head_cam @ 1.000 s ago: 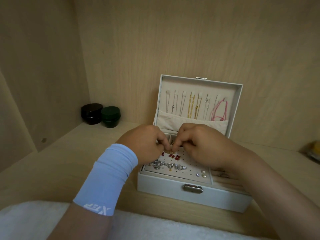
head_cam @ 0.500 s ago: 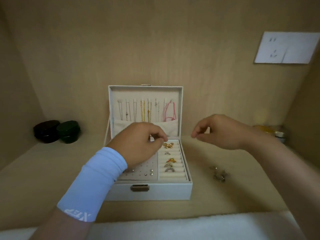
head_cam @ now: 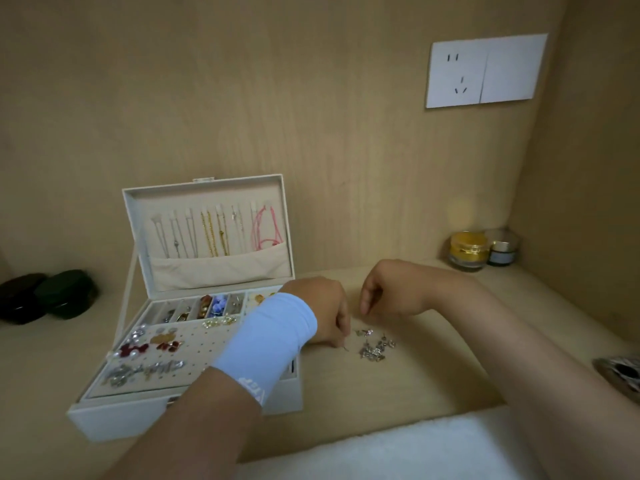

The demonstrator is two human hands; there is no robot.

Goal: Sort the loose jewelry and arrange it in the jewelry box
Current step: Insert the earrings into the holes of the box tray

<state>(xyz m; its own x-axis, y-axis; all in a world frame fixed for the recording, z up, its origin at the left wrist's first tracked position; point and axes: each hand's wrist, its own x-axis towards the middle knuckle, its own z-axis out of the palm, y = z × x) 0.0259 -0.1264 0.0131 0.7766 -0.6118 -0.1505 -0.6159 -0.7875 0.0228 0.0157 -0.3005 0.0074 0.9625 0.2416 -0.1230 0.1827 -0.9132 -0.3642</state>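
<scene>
The white jewelry box [head_cam: 114, 420] stands open at the left of the wooden shelf. Chains hang in its lid, and earrings sit pinned on its perforated tray [head_cam: 194, 348]. My left hand [head_cam: 322, 306], with a blue wrist sleeve, reaches across the box's right side and pinches a thin earring pin [head_cam: 345, 347] just above the shelf. A small pile of loose silver earrings [head_cam: 375, 346] lies right of that pin. Above and behind the pile hovers my right hand [head_cam: 394, 289] with its fingers curled downward; whether its fingertips hold anything is hidden.
Two dark round cases [head_cam: 45, 296] sit at the far left. A gold jar [head_cam: 467, 251] and a smaller jar [head_cam: 502, 252] stand in the back right corner. A patterned object [head_cam: 620, 372] pokes in at the right edge. White cloth [head_cam: 398, 452] lies along the front.
Both hands left the box tray and moved right to the loose pile. My left hand crossed over the box's right side and now pinches a pin. The view swung right.
</scene>
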